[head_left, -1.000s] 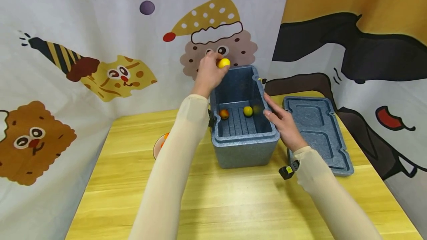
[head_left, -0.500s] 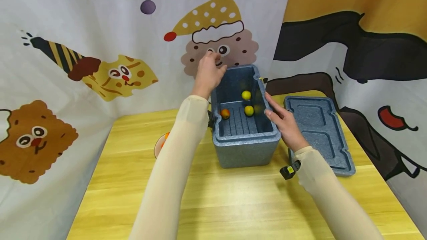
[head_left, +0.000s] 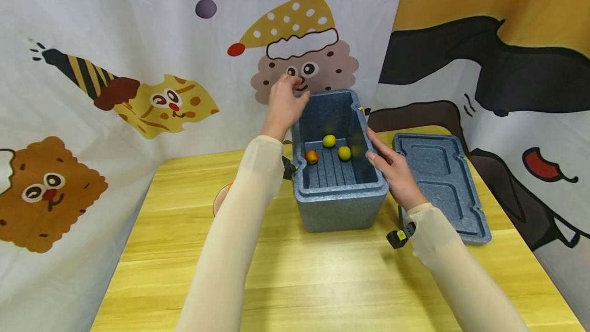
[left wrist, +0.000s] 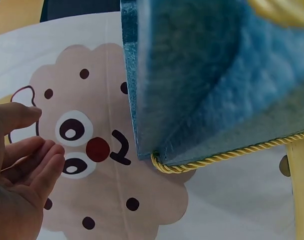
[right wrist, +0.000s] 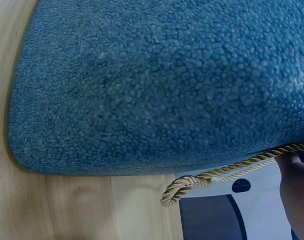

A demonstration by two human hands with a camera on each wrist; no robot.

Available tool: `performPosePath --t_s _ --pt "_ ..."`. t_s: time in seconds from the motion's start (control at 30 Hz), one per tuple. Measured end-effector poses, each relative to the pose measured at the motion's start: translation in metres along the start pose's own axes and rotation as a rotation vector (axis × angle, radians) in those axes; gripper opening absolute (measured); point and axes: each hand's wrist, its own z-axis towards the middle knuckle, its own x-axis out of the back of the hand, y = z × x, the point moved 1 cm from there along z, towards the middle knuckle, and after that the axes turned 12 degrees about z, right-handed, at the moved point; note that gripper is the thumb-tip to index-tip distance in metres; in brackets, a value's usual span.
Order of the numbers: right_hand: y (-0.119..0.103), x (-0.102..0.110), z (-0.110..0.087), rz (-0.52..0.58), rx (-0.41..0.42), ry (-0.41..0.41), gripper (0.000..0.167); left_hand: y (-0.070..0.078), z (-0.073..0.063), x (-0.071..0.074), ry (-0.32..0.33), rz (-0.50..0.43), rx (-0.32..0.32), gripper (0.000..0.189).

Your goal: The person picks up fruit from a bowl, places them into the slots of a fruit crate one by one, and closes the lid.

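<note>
The grey-blue foam box stands without its lid on the table, its inside in view. On its floor lie a yellow lemon-like fruit near the back, a second small yellow fruit at the right wall and a red-orange fruit at the left. My left hand hovers over the box's back left corner, fingers loosely bent and holding nothing; the left wrist view shows the hand bare too. My right hand rests against the box's right rim, near a twisted gold cord.
The foam lid lies on the table right of the box. A pale round dish with something orange is partly hidden behind my left sleeve. A cartoon-printed curtain hangs behind the wooden table.
My left hand has let go of the yellow lemon-like fruit, which dropped into the box and now lies near its back. The left hand has shifted slightly left; the right hand stays at the rim.
</note>
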Motion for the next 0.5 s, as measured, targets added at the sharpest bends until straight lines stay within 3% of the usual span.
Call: performPosePath --t_s 0.3,0.5 --pt "0.004 -0.002 -0.002 0.012 0.0 0.003 0.052 -0.014 -0.026 0.012 0.043 -0.178 -0.071 0.031" --pt "0.002 0.0 0.001 0.003 0.0 0.0 0.053 -0.02 -0.046 0.023 0.066 -0.23 -0.118 0.029"
